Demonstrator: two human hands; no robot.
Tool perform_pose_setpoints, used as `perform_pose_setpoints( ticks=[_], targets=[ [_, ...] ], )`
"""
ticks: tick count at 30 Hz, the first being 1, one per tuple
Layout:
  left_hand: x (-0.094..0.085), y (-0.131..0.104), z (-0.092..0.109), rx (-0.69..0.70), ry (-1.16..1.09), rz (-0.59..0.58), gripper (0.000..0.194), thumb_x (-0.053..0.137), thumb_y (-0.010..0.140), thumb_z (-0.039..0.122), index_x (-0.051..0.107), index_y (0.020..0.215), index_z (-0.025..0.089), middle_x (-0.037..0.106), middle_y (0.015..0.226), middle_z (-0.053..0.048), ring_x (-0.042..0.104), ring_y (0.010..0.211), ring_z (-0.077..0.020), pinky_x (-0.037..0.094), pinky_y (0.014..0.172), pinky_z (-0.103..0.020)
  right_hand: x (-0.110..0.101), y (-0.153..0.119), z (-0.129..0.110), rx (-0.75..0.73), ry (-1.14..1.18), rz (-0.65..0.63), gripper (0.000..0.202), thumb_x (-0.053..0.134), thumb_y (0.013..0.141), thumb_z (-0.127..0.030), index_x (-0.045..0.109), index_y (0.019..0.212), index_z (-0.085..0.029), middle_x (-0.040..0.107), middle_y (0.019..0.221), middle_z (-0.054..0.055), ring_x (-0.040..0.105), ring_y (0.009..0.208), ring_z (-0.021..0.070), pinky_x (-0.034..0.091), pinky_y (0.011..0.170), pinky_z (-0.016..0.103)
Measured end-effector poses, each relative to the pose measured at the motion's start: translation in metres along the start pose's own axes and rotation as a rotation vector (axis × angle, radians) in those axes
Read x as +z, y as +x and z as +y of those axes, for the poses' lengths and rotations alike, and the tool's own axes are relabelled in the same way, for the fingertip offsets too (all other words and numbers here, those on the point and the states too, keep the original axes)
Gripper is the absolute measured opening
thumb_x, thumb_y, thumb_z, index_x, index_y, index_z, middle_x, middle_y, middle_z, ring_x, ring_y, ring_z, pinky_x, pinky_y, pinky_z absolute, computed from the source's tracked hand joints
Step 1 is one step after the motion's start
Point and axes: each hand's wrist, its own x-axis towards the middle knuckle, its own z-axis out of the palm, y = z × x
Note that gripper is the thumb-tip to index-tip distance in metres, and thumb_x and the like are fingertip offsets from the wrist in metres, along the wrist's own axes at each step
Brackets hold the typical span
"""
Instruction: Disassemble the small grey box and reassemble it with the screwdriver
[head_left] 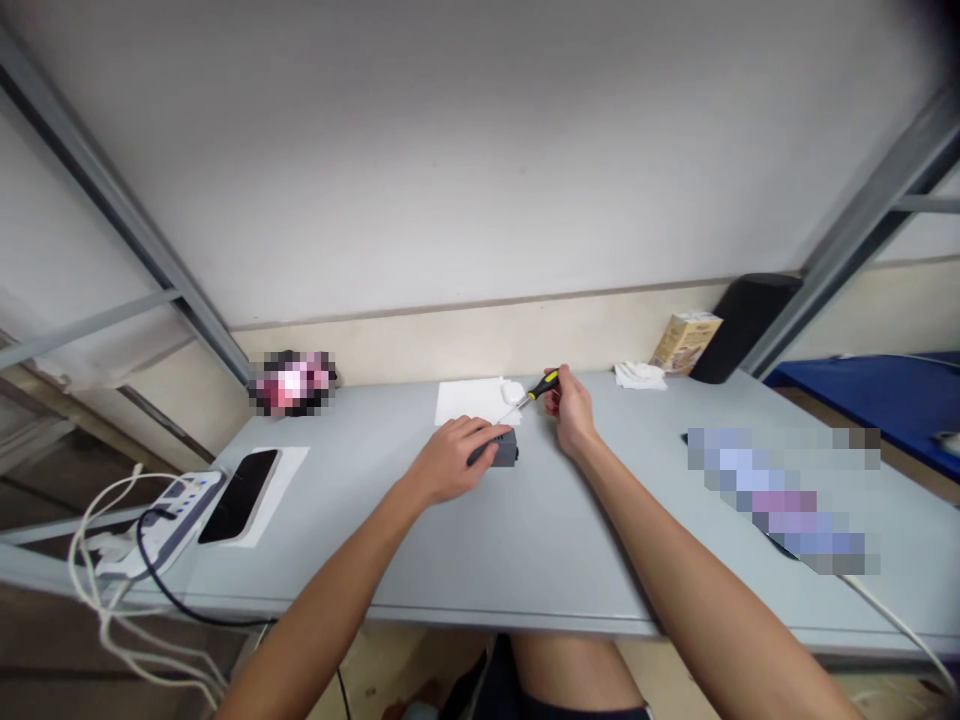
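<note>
On the grey desk, my left hand [456,460] is closed on a small dark grey box [504,450], its fingers over the left part of it. A screwdriver [544,384] with a black and yellow handle is pinched in my right hand [571,410], just to the right of and beyond the box. Its shaft slants down to the left, toward the top of the box; whether the tip touches is too small to tell. White paper [469,399] lies behind the box, with a small white rounded object [513,392] at its right side.
A phone [241,495] and a power strip [169,525] with cables lie at the left. A blurred pink item [292,383] stands at the back left. Tissue [640,376], a carton [686,343] and a black cylinder [748,325] are at the back right. A blurred device [772,500] lies at the right.
</note>
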Motion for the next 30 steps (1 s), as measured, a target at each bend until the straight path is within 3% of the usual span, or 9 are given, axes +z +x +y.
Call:
perform_pose_setpoints(
  ticks=[6,12,16,23,30],
  targets=[
    [0.006,-0.004,-0.004,-0.007,-0.053,0.11,0.035,0.047,0.106,0.028,0.068,0.133,0.024,0.064,0.128,-0.012,0.06,0.116,-0.0237,0.053,0.103,-0.043,-0.002,-0.002,0.01,0.026,0.076,-0.028,0.058,0.078,0.073,-0.074,0.064,0.088,-0.019,0.048,0.054,-0.008,0.034,0.045,0.0063,0.024,0.041,0.019],
    [0.01,-0.012,-0.011,-0.061,-0.128,0.143,0.035,0.048,0.105,0.03,0.067,0.132,0.02,0.056,0.132,-0.014,0.062,0.113,-0.0218,0.052,0.106,-0.04,-0.012,-0.001,0.002,0.069,0.223,0.054,0.052,0.072,0.084,-0.07,0.053,0.076,-0.022,0.052,0.056,-0.006,0.037,0.048,0.0074,0.034,0.044,0.02],
    [0.007,-0.017,-0.016,-0.122,-0.178,0.17,0.035,0.05,0.104,0.03,0.062,0.135,0.019,0.058,0.13,-0.014,0.061,0.119,-0.0231,0.05,0.107,-0.04,-0.019,-0.004,-0.007,0.167,0.324,0.007,0.047,0.07,0.089,-0.066,0.059,0.083,-0.021,0.055,0.058,-0.005,0.038,0.047,0.0072,0.035,0.045,0.02],
    [-0.003,-0.02,-0.019,-0.224,-0.239,0.169,0.023,0.055,0.1,0.032,0.064,0.115,0.017,0.067,0.111,-0.01,0.061,0.094,-0.0196,0.051,0.084,-0.032,-0.03,-0.022,-0.015,0.211,0.4,0.011,0.041,0.068,0.092,-0.06,0.061,0.088,-0.021,0.054,0.062,-0.004,0.041,0.048,0.0078,0.037,0.045,0.02],
    [-0.006,-0.027,-0.017,-0.287,-0.248,0.159,0.023,0.056,0.099,0.036,0.064,0.109,0.017,0.067,0.104,-0.008,0.059,0.086,-0.0178,0.049,0.082,-0.031,-0.04,-0.047,-0.022,0.201,0.372,-0.011,0.042,0.072,0.088,-0.063,0.063,0.089,-0.022,0.052,0.062,-0.005,0.042,0.049,0.0082,0.039,0.046,0.022]
  ],
)
